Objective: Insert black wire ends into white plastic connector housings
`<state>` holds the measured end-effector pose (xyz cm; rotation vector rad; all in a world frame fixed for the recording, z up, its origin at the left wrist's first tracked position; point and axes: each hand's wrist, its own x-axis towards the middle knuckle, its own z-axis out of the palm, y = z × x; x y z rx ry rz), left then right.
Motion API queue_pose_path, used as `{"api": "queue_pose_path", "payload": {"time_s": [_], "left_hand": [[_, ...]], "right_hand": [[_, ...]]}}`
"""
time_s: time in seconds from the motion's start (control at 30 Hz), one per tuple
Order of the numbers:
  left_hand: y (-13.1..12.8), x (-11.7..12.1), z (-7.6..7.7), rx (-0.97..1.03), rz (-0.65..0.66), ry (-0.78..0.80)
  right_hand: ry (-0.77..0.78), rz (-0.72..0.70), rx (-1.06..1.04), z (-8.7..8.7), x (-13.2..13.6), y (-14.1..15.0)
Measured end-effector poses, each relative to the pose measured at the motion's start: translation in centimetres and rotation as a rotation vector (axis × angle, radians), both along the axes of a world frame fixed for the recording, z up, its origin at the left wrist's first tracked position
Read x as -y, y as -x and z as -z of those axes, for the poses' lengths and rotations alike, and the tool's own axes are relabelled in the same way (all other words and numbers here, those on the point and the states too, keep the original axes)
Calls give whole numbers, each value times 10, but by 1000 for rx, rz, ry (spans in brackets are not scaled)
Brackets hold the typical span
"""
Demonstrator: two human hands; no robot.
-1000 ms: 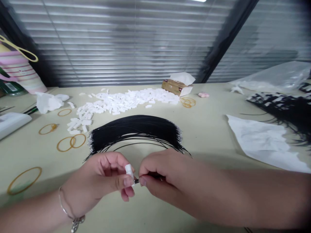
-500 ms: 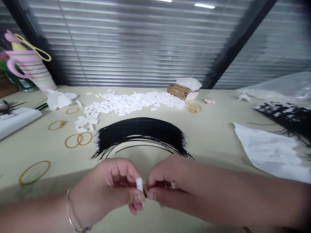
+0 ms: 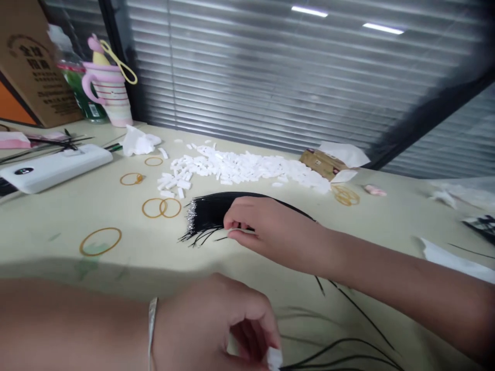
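At the bottom centre, my left hand (image 3: 232, 324) is closed in a pinch on a small white plastic connector (image 3: 275, 357). Thin black wires (image 3: 340, 342) trail to the right from that connector. Above the front edge of a bundle of black wires (image 3: 211, 214), my right hand (image 3: 259, 224) has its fingers curled and its thumb close to the index finger. Whatever may be between those fingertips is hidden. Silvery tips show at the bundle's left end, and its right part lies behind my right hand and forearm.
Behind the bundle lies a pile of white connectors (image 3: 247, 167). A brown tissue pack (image 3: 323, 164) stands to its right. Rubber bands (image 3: 101, 241) lie at left, near a white power bank (image 3: 58, 167). A striped cup (image 3: 112, 95) stands at the back left.
The view has swung left and tilted. My hands have parted: the right has moved up to the wire bundle, while the left has lowered toward the bottom edge with the connector.
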<state>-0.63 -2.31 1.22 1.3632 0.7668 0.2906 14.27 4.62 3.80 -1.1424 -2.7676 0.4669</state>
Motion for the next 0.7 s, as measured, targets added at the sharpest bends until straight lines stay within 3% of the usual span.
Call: {"api": "queue_pose_path", "payload": {"time_s": [0.27,0.53,0.7], "left_hand": [[4,2,14,54,-25,24],[5,3,15,64,-34,51],[5,2,14,33,-4,81]], "right_hand": [[28,-44,121,15,-4,3],[-38,-69,110,22,-6,7],[-122,-166,151,25,0,14]]}}
